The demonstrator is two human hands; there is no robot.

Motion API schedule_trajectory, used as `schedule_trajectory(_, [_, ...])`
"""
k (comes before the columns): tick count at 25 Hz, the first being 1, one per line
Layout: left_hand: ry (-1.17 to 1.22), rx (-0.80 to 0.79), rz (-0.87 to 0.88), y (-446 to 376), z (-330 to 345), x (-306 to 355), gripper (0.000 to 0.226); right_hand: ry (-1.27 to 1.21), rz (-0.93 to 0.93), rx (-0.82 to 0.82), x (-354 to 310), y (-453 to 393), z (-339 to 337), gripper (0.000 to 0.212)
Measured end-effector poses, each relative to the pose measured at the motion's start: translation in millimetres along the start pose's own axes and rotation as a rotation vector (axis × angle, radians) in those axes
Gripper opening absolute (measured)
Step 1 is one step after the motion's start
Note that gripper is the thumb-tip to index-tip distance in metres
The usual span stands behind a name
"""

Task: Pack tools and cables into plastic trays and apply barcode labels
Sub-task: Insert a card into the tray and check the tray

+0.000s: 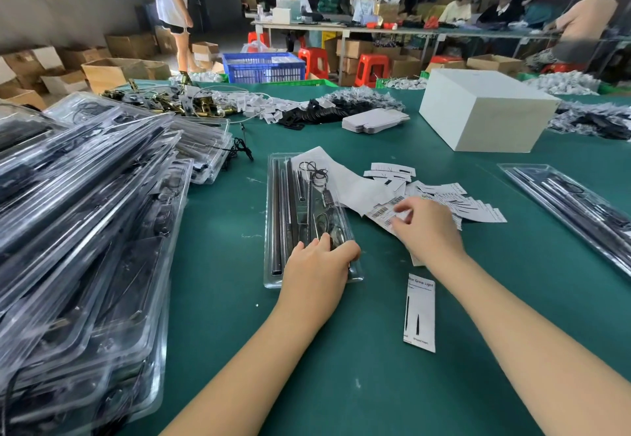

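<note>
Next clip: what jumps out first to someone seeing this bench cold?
The sprawling heap of filled clear plastic trays along the left edge, then the big white box far right on the green table. At center, the left hand presses one open tray while the right hand picks at barcode labels.

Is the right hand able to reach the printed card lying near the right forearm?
Probably yes: the printed card lies uncovered on the green table, just inside the forearm; the right hand is busy at the barcode labels.
</note>
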State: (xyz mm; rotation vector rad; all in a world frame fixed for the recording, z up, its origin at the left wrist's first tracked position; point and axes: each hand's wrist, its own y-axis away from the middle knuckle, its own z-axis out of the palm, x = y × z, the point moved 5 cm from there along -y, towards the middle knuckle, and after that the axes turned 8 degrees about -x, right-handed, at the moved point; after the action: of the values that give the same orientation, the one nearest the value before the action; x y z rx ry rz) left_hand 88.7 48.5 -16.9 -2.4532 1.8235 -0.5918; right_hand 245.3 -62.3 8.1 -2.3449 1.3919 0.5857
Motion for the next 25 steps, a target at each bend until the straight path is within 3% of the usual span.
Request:
schedule_trajectory(3, [-0.011, -0.020, -0.011, 0, 0, 0, 0.027, 0.245, 0.227, -0.109, 22, 2, -8, 0.037])
schedule_trajectory(5, [-0.009, -0.034, -0.019, 0, 0, 0, 0.027, 0.230, 0.263, -0.171, 27, 5, -6, 0.038])
schedule_trajectory(8, [-0.015, -0.056, -0.032, 1, 0, 0, 0.026, 0.143, 0.163, -0.049, 19, 6, -12, 0.020])
schedule_trajectory(10, [-0.012, -0.067, -0.036, 1, -1, 0, 0.025, 0.222, 0.042, 0.009, 4, 8, -11, 0.036])
schedule_trajectory(11, [-0.001, -0.067, -0.037, 1, -2, 0, 0.024, 0.188, -0.011, -0.039, -6, 8, -6, 0.038])
schedule_trajectory(14, [-0.011, -0.070, -0.046, 0, -2, -1, 0.024, -0.358, 0.070, -0.393, -22, 12, 21, 0.026])
schedule_trajectory(16, [-0.005, -0.067, -0.047, 0, -1, -2, 0.023, -0.611, 0.175, -0.528, -28, 16, 34, 0.015])
schedule_trajectory(18, [0.009, -0.066, -0.047, 0, 0, -2, 0.023, -0.651, 0.219, -0.514, -27, 14, 40, 0.010])
schedule_trajectory(22, [0.017, -0.054, -0.047, 1, 0, -3, 0.024, -0.866, 0.257, -0.543, -28, 8, 53, 0.023])
schedule_trajectory(25, [0.026, -0.062, -0.041, 1, 1, -3, 0.024, -0.868, 0.270, -0.429, -26, 3, 55, 0.016])
